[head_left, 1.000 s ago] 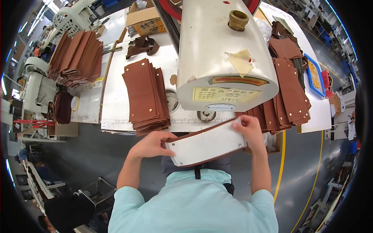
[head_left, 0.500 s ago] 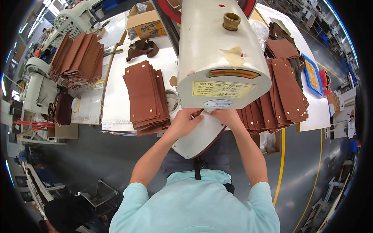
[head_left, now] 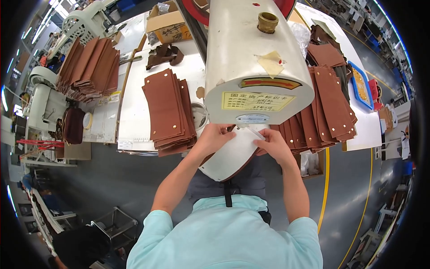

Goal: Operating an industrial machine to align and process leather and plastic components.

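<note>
Under the front of a large white machine head (head_left: 251, 67), both my hands work over a rounded white surface (head_left: 233, 154) edged in brown. Whether that surface is a machine plate or a loose panel, I cannot tell. My left hand (head_left: 216, 138) is closed at its left side, thumb and fingers together by a small dark brown bit; what they grip is mostly hidden. My right hand (head_left: 275, 144) pinches a thin pale strip (head_left: 255, 133) to the right. The machine head covers the spot between and beyond my fingertips.
Stacked brown leather pieces with metal snaps (head_left: 163, 105) lie left of the machine, and more leather pieces (head_left: 331, 103) lie right. A blue tray (head_left: 360, 85) of small golden parts sits at the far right. A cardboard box (head_left: 168, 27) stands at the back; another machine (head_left: 45, 105) stands left.
My right hand has drawn back to the right from under the machine head, and a pale strip now shows at its fingers. My left hand has barely moved.
</note>
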Available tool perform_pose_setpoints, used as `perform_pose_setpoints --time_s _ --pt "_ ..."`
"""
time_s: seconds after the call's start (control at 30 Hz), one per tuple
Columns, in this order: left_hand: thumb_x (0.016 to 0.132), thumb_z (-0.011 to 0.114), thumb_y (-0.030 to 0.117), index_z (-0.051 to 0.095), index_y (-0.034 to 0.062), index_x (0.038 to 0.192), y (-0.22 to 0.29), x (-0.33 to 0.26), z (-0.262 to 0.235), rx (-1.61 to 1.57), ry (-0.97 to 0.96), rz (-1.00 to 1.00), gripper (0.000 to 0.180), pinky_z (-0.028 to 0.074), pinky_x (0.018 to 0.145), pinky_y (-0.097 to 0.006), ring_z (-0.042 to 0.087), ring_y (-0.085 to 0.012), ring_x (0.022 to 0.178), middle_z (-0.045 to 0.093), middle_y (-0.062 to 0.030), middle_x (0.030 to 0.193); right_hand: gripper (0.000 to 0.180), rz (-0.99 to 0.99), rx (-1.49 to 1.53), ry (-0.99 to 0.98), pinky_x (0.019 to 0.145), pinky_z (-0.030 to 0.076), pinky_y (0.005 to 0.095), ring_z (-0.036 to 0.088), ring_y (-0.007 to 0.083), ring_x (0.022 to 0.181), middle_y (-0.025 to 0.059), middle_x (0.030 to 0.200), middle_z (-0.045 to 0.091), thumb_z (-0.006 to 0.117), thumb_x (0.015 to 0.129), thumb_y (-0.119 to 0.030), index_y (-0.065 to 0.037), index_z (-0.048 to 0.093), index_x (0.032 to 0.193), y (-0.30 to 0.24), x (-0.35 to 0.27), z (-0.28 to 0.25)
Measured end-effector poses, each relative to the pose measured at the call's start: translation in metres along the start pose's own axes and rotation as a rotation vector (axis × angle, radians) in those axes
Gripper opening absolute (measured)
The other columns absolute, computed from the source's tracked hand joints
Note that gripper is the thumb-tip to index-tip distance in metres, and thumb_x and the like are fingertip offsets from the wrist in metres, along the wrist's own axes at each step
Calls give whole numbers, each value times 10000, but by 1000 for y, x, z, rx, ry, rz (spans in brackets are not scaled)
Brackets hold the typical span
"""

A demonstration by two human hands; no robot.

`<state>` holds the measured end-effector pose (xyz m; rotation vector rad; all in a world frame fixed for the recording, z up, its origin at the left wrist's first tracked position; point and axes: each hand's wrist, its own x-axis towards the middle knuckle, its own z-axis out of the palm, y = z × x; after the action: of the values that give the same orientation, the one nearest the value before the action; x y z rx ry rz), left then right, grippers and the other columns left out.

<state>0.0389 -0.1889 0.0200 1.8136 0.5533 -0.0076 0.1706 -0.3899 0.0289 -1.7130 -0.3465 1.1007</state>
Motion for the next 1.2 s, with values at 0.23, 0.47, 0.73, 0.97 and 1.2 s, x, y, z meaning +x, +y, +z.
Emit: perform_pose_setpoints --time_s 0.23,0.47,0.73,0.97,1.2 --pt "841 748 46 554 28 1342 9 -39 2 -363 87 -48 538 526 661 -264 663 -128 746 671 -85 927 211 -84 245 85 699 588 285 698 136 805 85 894 719 714 889 -49 67 671 1059 3 -1 -2" --pt "857 734 127 659 79 1296 -12 -27 -19 -47 17 163 447 541 718 -302 669 -130 770 711 -94 957 271 -365 43 105 749 547 313 670 161 861 96 989 727 695 847 33 62 674 1116 -8 43 28" --pt "853 716 107 726 42 1189 -6 5 -5 17 15 80 343 551 809 -329 706 -190 872 749 -140 1030 325 -488 -342 213 750 552 345 699 214 857 128 973 737 737 786 -62 -6 702 1105 2 62 27" --pt "832 725 78 716 -13 1163 -2 7 -2 -13 77 105 343 555 813 -326 723 -211 878 751 -168 1039 272 -349 -290 222 701 543 338 699 209 760 122 860 731 757 793 -116 12 706 1028 -6 44 20" --pt "827 745 117 701 -48 1094 13 -14 -10 27 -4 -195 317 542 734 -362 704 -234 819 741 -142 965 243 -211 -106 -41 686 509 276 621 85 766 54 870 697 757 856 -91 42 647 1027 40 -10 7"
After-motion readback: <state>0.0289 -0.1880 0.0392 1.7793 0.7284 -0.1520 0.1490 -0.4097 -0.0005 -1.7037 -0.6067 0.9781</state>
